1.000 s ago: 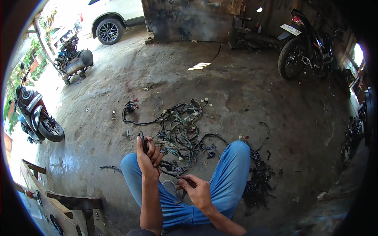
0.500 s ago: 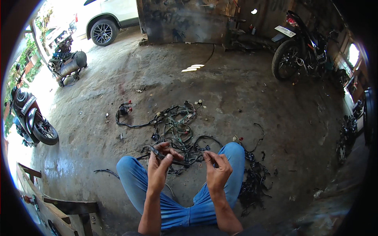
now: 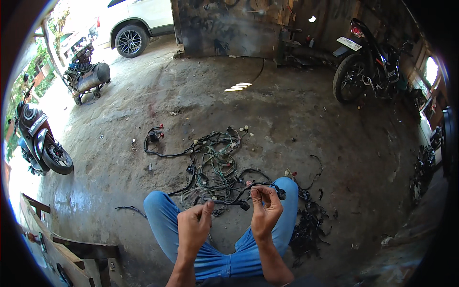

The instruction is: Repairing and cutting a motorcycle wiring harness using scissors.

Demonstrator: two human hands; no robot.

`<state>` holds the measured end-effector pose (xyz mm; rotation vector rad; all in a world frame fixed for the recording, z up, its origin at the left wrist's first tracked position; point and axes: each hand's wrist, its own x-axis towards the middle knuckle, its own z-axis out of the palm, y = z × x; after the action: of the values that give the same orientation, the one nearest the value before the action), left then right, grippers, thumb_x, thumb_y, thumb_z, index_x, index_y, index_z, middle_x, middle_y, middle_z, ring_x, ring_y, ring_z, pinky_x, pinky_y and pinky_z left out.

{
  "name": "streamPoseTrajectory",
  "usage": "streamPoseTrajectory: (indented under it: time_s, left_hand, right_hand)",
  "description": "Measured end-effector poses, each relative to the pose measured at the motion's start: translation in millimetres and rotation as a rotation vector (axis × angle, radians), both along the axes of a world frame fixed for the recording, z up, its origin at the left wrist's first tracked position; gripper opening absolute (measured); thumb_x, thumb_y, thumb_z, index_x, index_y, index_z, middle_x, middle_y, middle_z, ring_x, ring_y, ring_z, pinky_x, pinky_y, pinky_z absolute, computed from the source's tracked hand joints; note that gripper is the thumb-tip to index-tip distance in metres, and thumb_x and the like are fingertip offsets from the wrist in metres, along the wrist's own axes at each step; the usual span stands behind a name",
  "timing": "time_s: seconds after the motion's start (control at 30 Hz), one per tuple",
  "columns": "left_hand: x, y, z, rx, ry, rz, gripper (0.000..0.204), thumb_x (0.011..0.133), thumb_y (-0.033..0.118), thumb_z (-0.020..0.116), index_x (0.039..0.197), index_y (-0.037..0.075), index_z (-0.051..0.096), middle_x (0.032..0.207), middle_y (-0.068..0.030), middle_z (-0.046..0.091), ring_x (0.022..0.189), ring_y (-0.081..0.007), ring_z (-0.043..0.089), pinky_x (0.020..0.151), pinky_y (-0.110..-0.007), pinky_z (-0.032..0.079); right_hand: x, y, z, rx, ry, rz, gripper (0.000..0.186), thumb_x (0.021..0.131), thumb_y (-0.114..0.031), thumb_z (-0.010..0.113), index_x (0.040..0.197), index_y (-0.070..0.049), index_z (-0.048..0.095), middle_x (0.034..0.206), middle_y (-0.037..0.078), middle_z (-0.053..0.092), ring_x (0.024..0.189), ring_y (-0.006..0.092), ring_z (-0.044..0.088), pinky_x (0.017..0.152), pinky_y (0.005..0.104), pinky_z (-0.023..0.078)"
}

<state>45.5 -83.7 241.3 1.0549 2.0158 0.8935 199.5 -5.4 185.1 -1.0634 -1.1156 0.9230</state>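
Observation:
My right hand (image 3: 266,213) pinches a black taped wiring harness (image 3: 230,202) between thumb and fingertips, above my lap. Dark connectors hang from it, one below its middle and another just right of that hand. Closed around its left end is my left hand (image 3: 194,226), thumb on top, its fingers mostly hidden behind the palm. On the floor just past my knees lies a tangle of green and black wires (image 3: 220,160) with pale plugs. A black lead with red-tipped ends (image 3: 154,135) reaches out to its far left.
Black tape scraps (image 3: 306,229) are heaped beside my right knee. A wooden frame (image 3: 83,249) stands at the near left. Farther out are a scooter (image 3: 43,141), a compressor (image 3: 88,79), a white car (image 3: 148,16) and a motorcycle (image 3: 363,71).
My left hand has dropped lower and turned, its fingers curling in. The held harness has shifted right, and its connectors now show beside my right hand.

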Motion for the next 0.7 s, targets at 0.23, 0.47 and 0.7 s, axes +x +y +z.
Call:
streamPoseTrajectory:
  time_s: [0.23,0.47,0.7]
  left_hand:
    - [28.4,28.8,-17.6,0.744,0.441,-0.295,0.018,0.097,0.013,0.066,0.105,-0.003,0.063,0.086,-0.0108,0.066,0.075,-0.0133,0.065,0.068,-0.027,0.051]
    - [14.9,18.4,-26.4,0.616,-0.636,-0.226,0.032,0.107,0.025,0.052,0.093,0.000,0.065,0.078,0.0012,0.060,0.067,-0.0054,0.044,0.061,-0.022,0.036]
    - [-8.6,31.4,-2.5,0.193,-0.180,-0.584,0.032,0.103,0.027,0.056,0.092,-0.002,0.065,0.076,-0.0072,0.066,0.071,-0.0099,0.057,0.068,-0.030,0.048]
  right_hand:
    - [-10.8,-11.3,13.0,0.124,0.073,0.091,0.007,0.092,0.002,0.070,0.097,0.003,0.066,0.101,0.010,0.071,0.097,0.0189,0.068,0.088,0.0290,0.054]
    - [13.5,16.6,14.2,0.576,-0.078,0.343,0.013,0.081,0.007,0.073,0.092,0.001,0.068,0.099,0.013,0.071,0.098,0.0272,0.072,0.085,0.0374,0.059]
    - [37.2,41.0,51.9,0.342,-0.232,0.595,0.013,0.076,0.005,0.077,0.086,-0.004,0.075,0.093,0.007,0.072,0.086,0.0186,0.066,0.074,0.0295,0.056]
